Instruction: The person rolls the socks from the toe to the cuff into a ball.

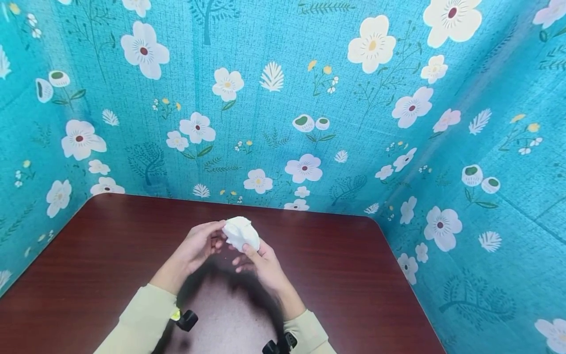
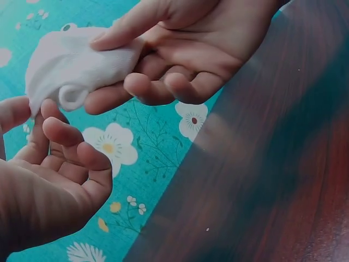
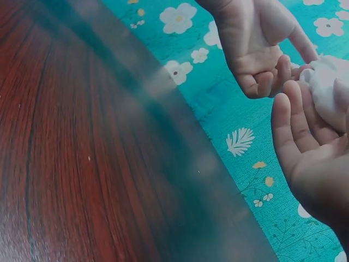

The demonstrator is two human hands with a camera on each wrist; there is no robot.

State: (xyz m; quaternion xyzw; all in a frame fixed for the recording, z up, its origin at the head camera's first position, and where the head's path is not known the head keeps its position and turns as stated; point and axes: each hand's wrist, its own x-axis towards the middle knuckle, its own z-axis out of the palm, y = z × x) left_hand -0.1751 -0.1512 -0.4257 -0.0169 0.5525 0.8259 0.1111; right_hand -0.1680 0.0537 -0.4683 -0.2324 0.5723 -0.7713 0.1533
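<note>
A small white piece of folded knit cloth, perhaps a sock, is held up above the table between both hands. My left hand pinches its left edge between thumb and forefinger, the other fingers curling loosely below. My right hand grips the opposite side, with the thumb on top and the forefinger underneath. In the left wrist view, the cloth has a smooth, stretched face and a small rolled loop at its lower edge. The right wrist view shows only part of the bunched cloth, at its right border.
The dark reddish-brown wooden table lies below the hands, with their shadows on it. A turquoise floral cloth hangs behind the table and along its sides. Black devices are strapped to the left wrist and right wrist.
</note>
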